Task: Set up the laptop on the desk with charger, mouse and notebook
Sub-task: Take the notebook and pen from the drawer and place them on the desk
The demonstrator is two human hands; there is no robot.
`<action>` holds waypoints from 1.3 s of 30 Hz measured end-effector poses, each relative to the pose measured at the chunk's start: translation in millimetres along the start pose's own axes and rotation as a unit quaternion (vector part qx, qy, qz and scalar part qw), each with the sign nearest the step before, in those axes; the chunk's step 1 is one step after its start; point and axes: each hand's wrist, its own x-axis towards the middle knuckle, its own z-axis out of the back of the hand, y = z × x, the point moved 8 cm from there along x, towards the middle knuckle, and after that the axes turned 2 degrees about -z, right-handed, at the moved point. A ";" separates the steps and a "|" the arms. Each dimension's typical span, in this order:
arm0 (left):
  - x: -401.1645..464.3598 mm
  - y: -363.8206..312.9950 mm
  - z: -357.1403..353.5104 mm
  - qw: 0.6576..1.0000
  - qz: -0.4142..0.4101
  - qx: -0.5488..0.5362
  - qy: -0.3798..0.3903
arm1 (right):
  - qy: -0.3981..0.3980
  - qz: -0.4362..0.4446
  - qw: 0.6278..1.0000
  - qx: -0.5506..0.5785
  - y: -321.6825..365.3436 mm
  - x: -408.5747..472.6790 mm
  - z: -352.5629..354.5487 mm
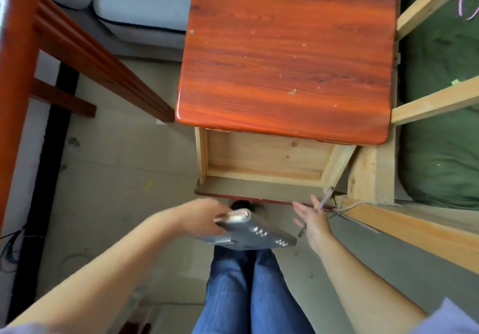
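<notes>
Head view, item one: I am seeing the left hand (204, 219) gripping a grey, closed laptop (248, 232) by its left edge, fingers wrapped around it, holding it level above the knees in blue jeans (248, 289) and just below the open, empty drawer (261, 162) of the red-topped table (285, 56). Item two: the right hand (312, 219) is hanging mostly open beside the laptop, a pen (324, 201) pinched between its fingers.
</notes>
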 end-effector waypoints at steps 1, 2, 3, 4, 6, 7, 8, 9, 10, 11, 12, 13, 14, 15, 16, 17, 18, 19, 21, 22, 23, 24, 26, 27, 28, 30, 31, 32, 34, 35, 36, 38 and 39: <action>15.4 -1.4 -13.9 1.000 -0.002 0.019 0.009 | 0.009 -0.037 0.996 0.084 -0.3 0.9 -13.6; 29.8 -1.0 -25.5 1.000 -0.005 0.027 0.014 | 0.015 -0.063 0.989 0.132 -0.1 2.5 -25.3; 42.4 1.9 -36.0 1.000 -0.001 0.023 0.021 | 0.017 -0.077 0.986 0.149 -0.6 4.6 -34.1; 52.7 6.0 -45.3 1.000 0.006 0.015 0.023 | 0.010 -0.083 0.984 0.157 -3.6 4.9 -38.2; 72.9 14.4 -61.5 1.000 0.020 0.001 0.021 | -0.027 -0.084 0.974 0.207 -14.3 7.3 -35.7; 80.6 16.0 -68.9 0.999 0.027 -0.001 0.018 | -0.048 -0.088 0.964 0.247 -19.7 6.1 -33.3; 87.9 17.5 -74.9 0.999 0.035 -0.004 0.012 | -0.072 -0.096 0.948 0.295 -24.8 5.1 -31.3; 94.9 19.4 -79.0 0.999 0.043 -0.004 0.005 | -0.093 -0.106 0.928 0.344 -28.3 4.5 -31.4; 101.7 20.9 -81.0 0.999 0.048 -0.001 -0.002 | -0.108 -0.119 0.910 0.382 -30.1 5.6 -34.1; 108.0 22.5 -81.4 0.999 0.051 0.002 -0.009 | -0.116 -0.131 0.899 0.401 -29.6 7.2 -38.2; 113.7 24.4 -80.8 0.998 0.054 0.003 -0.016 | -0.117 -0.147 0.896 0.402 -27.6 8.9 -42.9; 118.0 25.6 -78.8 0.998 0.057 0.002 -0.022 | -0.113 -0.166 0.896 0.397 -25.2 9.3 -47.3; 120.6 25.8 -75.8 0.998 0.057 0.005 -0.028 | -0.110 -0.184 0.899 0.383 -23.6 7.8 -49.8; 121.3 24.9 -73.0 0.998 0.057 0.009 -0.032 | -0.106 -0.197 0.904 0.364 -23.5 5.1 -50.1; 120.5 24.2 -71.0 0.998 0.056 0.013 -0.035 | -0.101 -0.201 0.912 0.342 -23.8 0.4 -48.6; 117.6 23.6 -68.4 0.998 0.056 0.018 -0.039 | -0.097 -0.198 0.919 0.326 -23.0 -5.7 -46.6; 113.5 22.8 -66.8 0.997 0.054 0.024 -0.042 | -0.095 -0.194 0.924 0.315 -22.6 -12.0 -44.9; 107.9 21.3 -66.0 0.997 0.051 0.027 -0.045 | -0.096 -0.189 0.927 0.310 -21.8 -18.5 -43.5; 92.7 16.3 -62.4 0.997 0.044 0.032 -0.057 | -0.091 -0.180 0.928 0.315 -14.5 -35.4 -42.9; 84.5 12.5 -58.8 0.996 0.041 0.034 -0.066 | -0.086 -0.175 0.927 0.320 -9.2 -44.7 -43.4; 77.2 8.0 -54.0 0.996 0.036 0.037 -0.076 | -0.082 -0.170 0.927 0.323 -3.4 -53.2 -43.0; 71.2 2.8 -48.5 0.995 0.031 0.042 -0.085 | -0.079 -0.165 0.929 0.321 2.4 -61.0 -42.3; 61.6 -9.2 -35.7 0.993 0.022 0.054 -0.098 | -0.066 -0.151 0.934 0.316 14.6 -75.0 -40.2; 58.3 -15.7 -28.8 0.993 0.020 0.057 -0.104 | -0.059 -0.141 0.937 0.315 21.6 -80.2 -39.0; 55.9 -22.3 -20.9 0.992 0.020 0.058 -0.112 | -0.052 -0.131 0.938 0.317 31.3 -85.0 -38.7; 55.6 -34.6 -4.4 0.990 0.024 0.060 -0.123 | -0.035 -0.112 0.937 0.329 53.7 -89.7 -42.2; 57.4 -40.5 4.6 0.989 0.026 0.064 -0.128 | -0.024 -0.107 0.934 0.341 65.2 -89.6 -46.4; 59.9 -45.8 13.6 0.988 0.029 0.070 -0.132 | -0.015 -0.105 0.928 0.358 76.1 -88.7 -51.5; 66.9 -52.8 31.6 0.987 0.036 0.084 -0.133 | -0.005 -0.102 0.915 0.390 95.8 -83.9 -61.7; 71.1 -54.1 40.6 0.986 0.040 0.093 -0.135 | -0.002 -0.097 0.911 0.401 105.8 -80.8 -66.5; 75.2 -54.8 50.0 0.984 0.042 0.102 -0.139 | 0.001 -0.092 0.906 0.413 115.3 -77.7 -70.7; 82.6 -54.7 67.4 0.981 0.046 0.118 -0.146 | 0.010 -0.084 0.890 0.447 132.9 -71.0 -78.3; 85.6 -54.0 74.1 0.979 0.050 0.128 -0.148 | 0.016 -0.083 0.882 0.463 139.1 -68.2 -81.3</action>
